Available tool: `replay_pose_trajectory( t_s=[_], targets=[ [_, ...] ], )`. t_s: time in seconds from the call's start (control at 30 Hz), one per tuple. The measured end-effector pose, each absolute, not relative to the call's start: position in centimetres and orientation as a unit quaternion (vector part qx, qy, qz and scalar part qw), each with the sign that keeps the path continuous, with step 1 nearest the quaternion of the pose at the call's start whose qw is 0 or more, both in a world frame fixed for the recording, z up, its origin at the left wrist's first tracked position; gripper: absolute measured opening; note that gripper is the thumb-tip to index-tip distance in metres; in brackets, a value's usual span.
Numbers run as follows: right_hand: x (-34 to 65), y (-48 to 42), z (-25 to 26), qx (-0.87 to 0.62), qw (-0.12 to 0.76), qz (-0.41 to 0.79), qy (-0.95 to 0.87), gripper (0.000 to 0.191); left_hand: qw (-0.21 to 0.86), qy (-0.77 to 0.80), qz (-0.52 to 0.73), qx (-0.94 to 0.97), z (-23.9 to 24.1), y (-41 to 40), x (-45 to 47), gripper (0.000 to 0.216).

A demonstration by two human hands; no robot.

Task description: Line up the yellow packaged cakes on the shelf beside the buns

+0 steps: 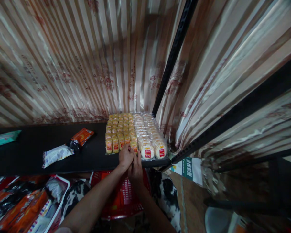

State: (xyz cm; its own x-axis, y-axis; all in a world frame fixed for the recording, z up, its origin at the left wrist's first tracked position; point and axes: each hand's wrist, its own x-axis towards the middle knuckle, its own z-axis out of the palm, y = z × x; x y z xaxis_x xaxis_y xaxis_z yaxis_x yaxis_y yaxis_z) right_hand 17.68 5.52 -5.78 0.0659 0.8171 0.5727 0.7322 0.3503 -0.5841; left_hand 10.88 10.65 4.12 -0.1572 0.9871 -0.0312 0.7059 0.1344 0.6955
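Observation:
My left hand [126, 156] and my right hand [136, 167] meet at the front edge of a black shelf. Their fingers are closed at the lower end of a yellow-wrapped packaged cake [134, 144] in the front row, and the fingertips partly hide it. To the left stand tight rows of the same yellow packets [115, 144]. On the right, round white packaged cakes [147, 151] in clear wrappers form two columns reaching back to the curtain.
On the black shelf [26, 155] lie an orange packet [83, 136], a white packet [58, 154] and a green packet [5, 139]. Below are a red basket [118, 212] and a basket of packets [67, 183]. Black metal posts [172, 61] rise at the right.

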Motion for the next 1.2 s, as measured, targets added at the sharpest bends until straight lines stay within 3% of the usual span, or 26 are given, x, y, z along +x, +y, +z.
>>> replay_pose_trajectory(
  t_s=[0.7,1.2],
  targets=[
    [17.6,6.1,-6.0,-0.584,0.468,0.088,-0.657,0.059,0.243,0.708,0.276,0.602,4.1,11.6,11.5,0.019],
    [17.9,5.6,-5.5,-0.584,0.437,0.036,-0.683,0.057,0.265,0.706,0.274,0.597,3.6,11.5,11.4,0.012]
  ],
)
